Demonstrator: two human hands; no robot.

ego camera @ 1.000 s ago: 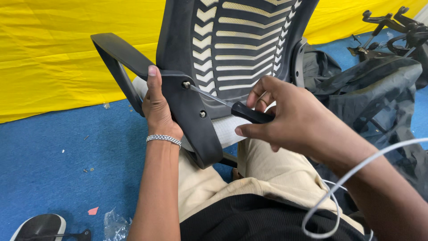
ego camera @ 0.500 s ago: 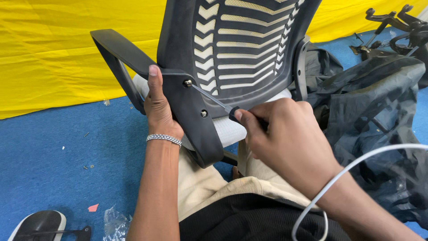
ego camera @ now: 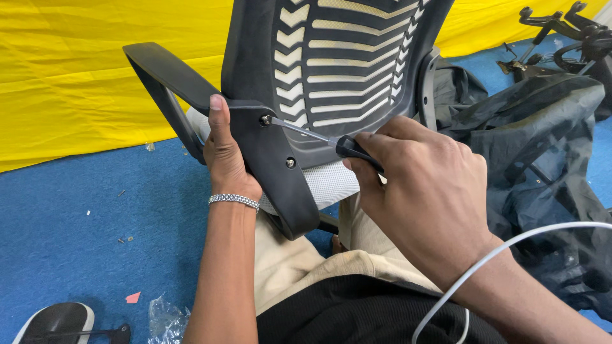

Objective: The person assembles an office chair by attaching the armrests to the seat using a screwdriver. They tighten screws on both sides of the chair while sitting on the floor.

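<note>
A black office chair back (ego camera: 344, 64) with a ribbed mesh panel leans against my lap, its black armrest (ego camera: 191, 89) sticking out to the left. My left hand (ego camera: 224, 159) grips the armrest bracket from behind, thumb up along its edge. My right hand (ego camera: 424, 191) is closed on the black handle of a screwdriver (ego camera: 319, 135). The metal shaft points left and its tip sits in the upper screw (ego camera: 265, 119) of the bracket. A second screw (ego camera: 291, 163) shows lower on the same bracket. The white mesh seat (ego camera: 328, 181) peeks out behind it.
A yellow sheet (ego camera: 76, 83) covers the back. Blue carpet (ego camera: 83, 236) lies to the left with small bits scattered on it. Dark plastic wrapping (ego camera: 542, 146) is heaped at right, with black chair parts (ego camera: 561, 38) beyond. A white cable (ego camera: 510, 248) crosses my right arm. A shoe (ego camera: 51, 322) is at bottom left.
My right hand turned the screwdriver from lying across the fingers to pointing left, and its tip now sits in the upper bracket screw. The left hand has kept its grip.
</note>
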